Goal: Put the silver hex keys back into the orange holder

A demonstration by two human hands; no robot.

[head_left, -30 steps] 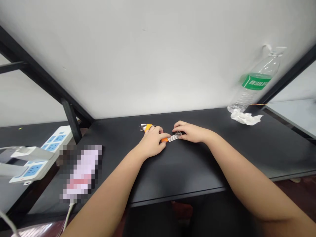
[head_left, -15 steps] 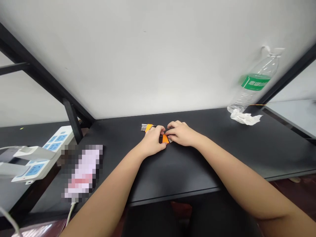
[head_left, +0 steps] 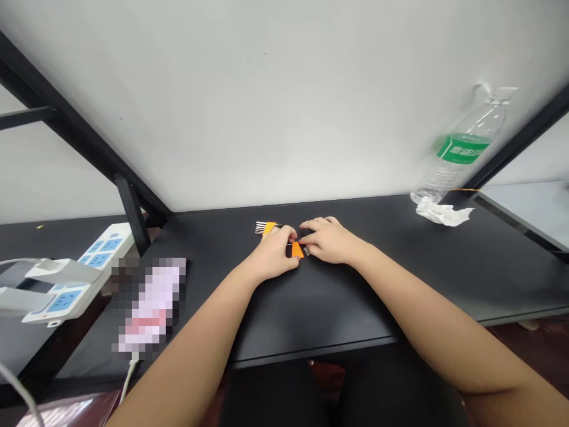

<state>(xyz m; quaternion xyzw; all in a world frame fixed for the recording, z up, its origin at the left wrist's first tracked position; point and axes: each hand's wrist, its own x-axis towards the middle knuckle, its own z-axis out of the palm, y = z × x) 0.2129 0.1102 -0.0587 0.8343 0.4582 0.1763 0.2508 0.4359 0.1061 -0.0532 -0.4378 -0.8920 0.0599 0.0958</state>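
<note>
My left hand (head_left: 276, 254) is closed on an orange piece (head_left: 297, 249), its thumb at the near edge and its fingers curled at the far side. Beyond that hand, a row of thin silver rods (head_left: 259, 228) sticks out leftward from another orange part (head_left: 269, 228). Whether the two orange parts are joined is hidden under the hand. My right hand (head_left: 328, 240) is bent at the right of the orange piece, with fingertips close to it. Small ribbed silver ends (head_left: 306, 251) show beneath its fingers; its grip on them is partly hidden.
A clear bottle with a green label (head_left: 463, 148) leans by the wall, with crumpled tissue (head_left: 444, 212) before it. At left lie a pixelated phone-like object (head_left: 153, 302) on a cable and a white power strip (head_left: 95, 261) with plugs. Black frame bars (head_left: 133, 210) flank the black tabletop (head_left: 311, 314).
A small gap now shows between the orange piece and the silver ends under my right fingers. Both hands stay almost in place; the view has shifted slightly.
</note>
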